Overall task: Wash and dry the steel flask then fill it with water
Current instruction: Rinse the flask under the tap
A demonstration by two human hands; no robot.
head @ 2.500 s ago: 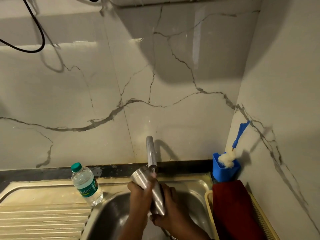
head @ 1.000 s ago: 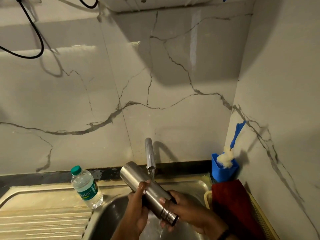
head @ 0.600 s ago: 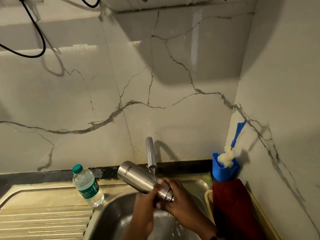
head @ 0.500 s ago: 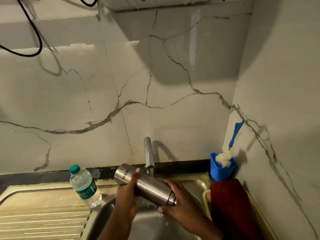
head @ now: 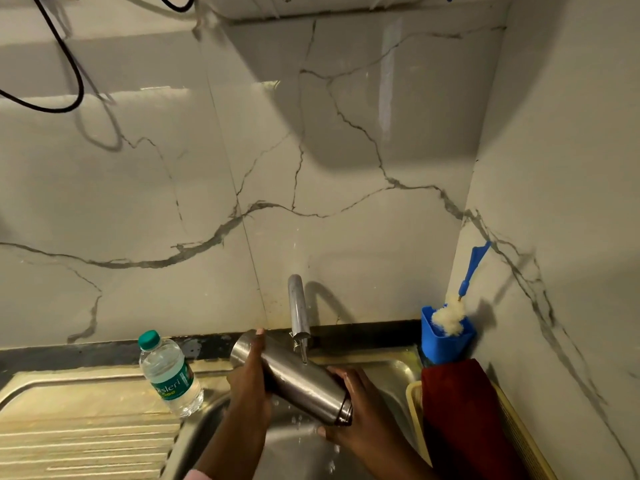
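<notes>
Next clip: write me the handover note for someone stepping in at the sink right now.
Left hand: grips the flask near its base end.
Right hand: holds the neck end.
Flask: tilted, almost lying, over the sink, body under the tap, a thin stream hitting its side.
Done: outside is being rinsed; the inside cannot be judged.
Left: finish washing, dry, fill with water.
Nearby: red cloth and brush at right, plastic bottle at left.

Both hands held the steel flask (head: 298, 379) tilted under the tap (head: 298, 310) over the sink (head: 394, 368): left hand (head: 250, 382) near its base, right hand (head: 349, 407) at its neck (water bottle (head: 169, 374) stood beside).
</notes>
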